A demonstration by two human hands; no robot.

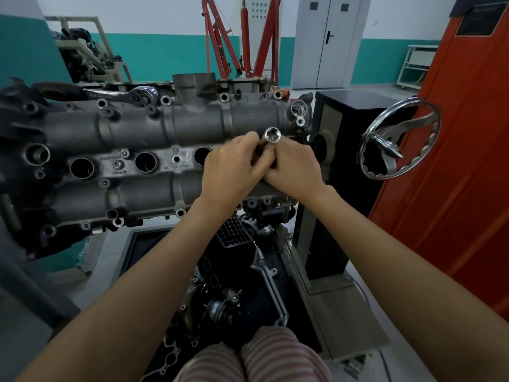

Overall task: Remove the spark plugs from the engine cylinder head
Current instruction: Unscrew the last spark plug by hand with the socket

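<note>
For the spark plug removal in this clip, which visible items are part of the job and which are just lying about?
Part of the job:
- cylinder head
- socket, held by left hand and right hand
- ratchet wrench, lying on the head

Lying about:
- chrome handwheel
- red engine hoist
- orange cabinet

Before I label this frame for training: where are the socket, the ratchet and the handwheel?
socket (pixel 272 133), head view, open hex end.
ratchet (pixel 146 95), head view, its round head.
handwheel (pixel 369 168), head view, lower chrome rim.

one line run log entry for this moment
left hand: grips socket tool | right hand: grips socket tool | cylinder head: three wells open | ratchet: idle on head
</note>
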